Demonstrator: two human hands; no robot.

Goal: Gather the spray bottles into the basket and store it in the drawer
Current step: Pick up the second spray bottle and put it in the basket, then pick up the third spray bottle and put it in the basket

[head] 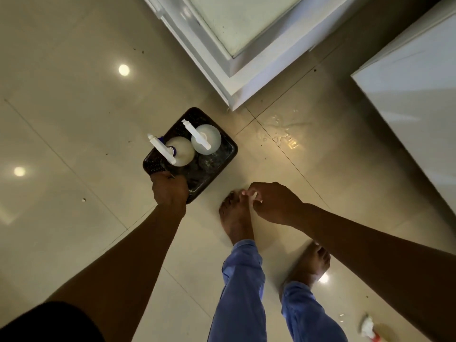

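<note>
Left of centre on the glossy beige tiled floor [74, 119]: dark rectangular plastic basket with perforated walls [223, 154], carried or just off the tiles, hard to say which from above. Gripped at its near left rim by the left hand [170, 188], fingers curled over the edge. One-handed hold at a corner, probably so the load hangs clear of the legs while walking.

Inside the basket, upright and side by side: translucent round spray bottle with white trigger and blue collar [181, 151] on the left, second translucent round spray bottle with white trigger [206, 139] just to its right. Nozzles both aimed far-left. Upright stance keeps them from rolling or leaking; near right part of the basket floor bare.

Right hand [271, 203] near centre, above a bare foot [234, 218], fingers pinched on a small white scrap or cap; identity not clear at this size.

Near right corner: red-and-white spray bottle [370, 329] lying on the tiles, well apart from the basket, not gathered. Wet patch [281, 134] on the floor between basket and white cabinet front [414, 99].

Far centre: open white drawer [237, 25], pulled out, likely the destination.
</note>
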